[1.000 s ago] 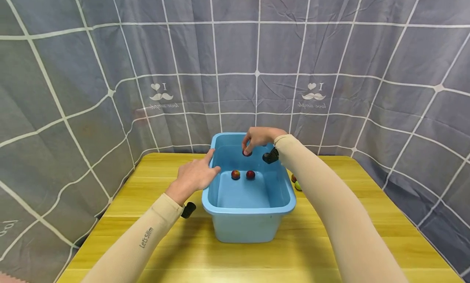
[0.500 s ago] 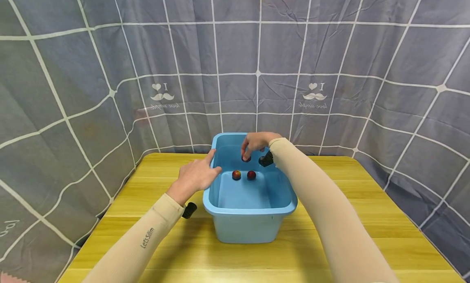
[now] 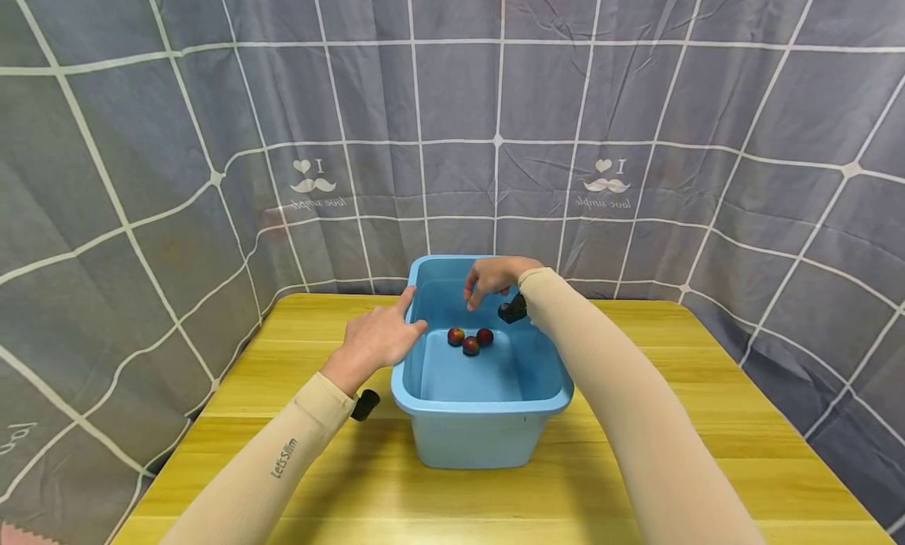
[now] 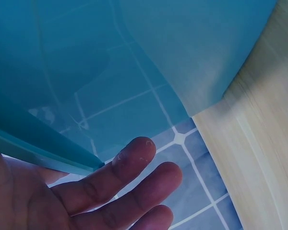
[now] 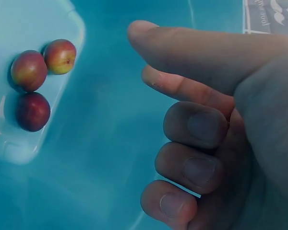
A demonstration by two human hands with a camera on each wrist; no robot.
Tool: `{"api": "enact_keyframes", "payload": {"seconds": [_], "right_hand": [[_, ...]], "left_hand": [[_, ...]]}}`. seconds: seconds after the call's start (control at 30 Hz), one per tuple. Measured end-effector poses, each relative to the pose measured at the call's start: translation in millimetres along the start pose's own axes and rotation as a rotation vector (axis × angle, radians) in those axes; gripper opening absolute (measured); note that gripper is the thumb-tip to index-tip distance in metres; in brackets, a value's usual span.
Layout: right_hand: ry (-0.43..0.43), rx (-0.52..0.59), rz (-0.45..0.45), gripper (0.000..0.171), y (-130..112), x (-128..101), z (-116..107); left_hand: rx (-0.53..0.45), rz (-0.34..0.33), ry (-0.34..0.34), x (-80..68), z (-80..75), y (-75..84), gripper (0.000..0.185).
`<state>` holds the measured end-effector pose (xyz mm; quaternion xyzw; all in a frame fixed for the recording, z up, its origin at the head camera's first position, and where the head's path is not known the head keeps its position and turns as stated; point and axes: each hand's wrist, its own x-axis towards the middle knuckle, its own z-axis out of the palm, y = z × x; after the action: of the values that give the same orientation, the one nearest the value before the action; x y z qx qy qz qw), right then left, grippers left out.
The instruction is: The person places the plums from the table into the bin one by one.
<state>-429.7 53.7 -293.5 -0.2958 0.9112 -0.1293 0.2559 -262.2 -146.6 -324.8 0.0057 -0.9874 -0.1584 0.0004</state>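
- Wooden table (image 3: 636, 451), yellow and streaked with grain, fills the near ground; beige sleeves (image 3: 283, 451) reach in over it from both sides.
- On it stands a blue plastic tub (image 3: 481, 427), rectangular with rounded corners and a rolled rim.
- Left hand (image 3: 375, 337) rests on the tub's left rim, fingers straight and relaxed, gripping nothing; the left wrist view shows the rim edge against the palm.
- Three small round fruits (image 3: 470, 341), red with yellowish patches, lie touching one another on the tub floor near its far wall.
- Right hand (image 3: 495, 278) hangs above them inside the tub, fingers loosely curled and empty.
- Right forearm covers the tub's right rim.
- Behind hangs a creased grey cloth (image 3: 177, 137) with white grid lines.
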Motion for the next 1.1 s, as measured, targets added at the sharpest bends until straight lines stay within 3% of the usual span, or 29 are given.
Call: {"api": "enact_keyframes", "payload": {"seconds": [0.2, 0.63, 1.1], "right_hand": [[0.041, 0.012, -0.023, 0.037, 3, -15, -8], [0.112, -0.011, -0.167, 0.025, 16, -63, -17], [0.297, 0.084, -0.201, 0.027, 54, -114, -7]], "left_hand": [[0.009, -0.001, -0.002, 0.2, -1.3, 3.2, 0.075], [-0.001, -0.002, -0.014, 0.3, -1.3, 2.6, 0.076], [-0.014, -0.011, -0.024, -0.7, -1.8, 1.2, 0.077]]}}
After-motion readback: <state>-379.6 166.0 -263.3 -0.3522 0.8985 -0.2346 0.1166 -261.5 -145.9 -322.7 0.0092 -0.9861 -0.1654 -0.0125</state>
